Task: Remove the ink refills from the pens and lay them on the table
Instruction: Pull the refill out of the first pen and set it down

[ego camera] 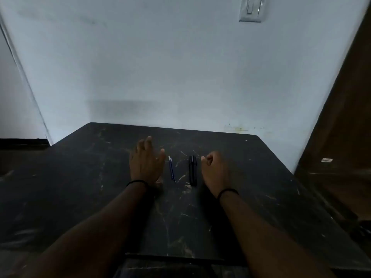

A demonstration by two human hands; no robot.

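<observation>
At the far side of my view stands a pale wall (160,67), filling everything from nine o'clock round to two o'clock, with a light switch (253,9) up near one o'clock. A brown surface (345,121), blurred and dim, runs down the three o'clock edge; I cannot tell what it is.

Below the wall lies the dark table (80,187), scuffed with pale scratches, taking up the lower half from eight o'clock to four o'clock. Both forearms reach in from six o'clock across it.

My left hand (145,163) sits just left of centre, palm down, fingers spread and loose, holding nothing. A thin black band (137,182) circles that wrist. My right hand (215,169) rests just right of centre, fingers curled into a loose fist; I cannot tell whether anything is inside it. A matching wristband (227,192) sits on that wrist.

Between the two hands, at dead centre, the task's things lie flat on the table. The black pens (192,170) lie side by side, touching one another, pointing roughly twelve to six, just beside the right hand. The blue ink refills (171,169), two thin sticks with pale far ends, lie close together just beside the left hand, apart from the pens.
</observation>
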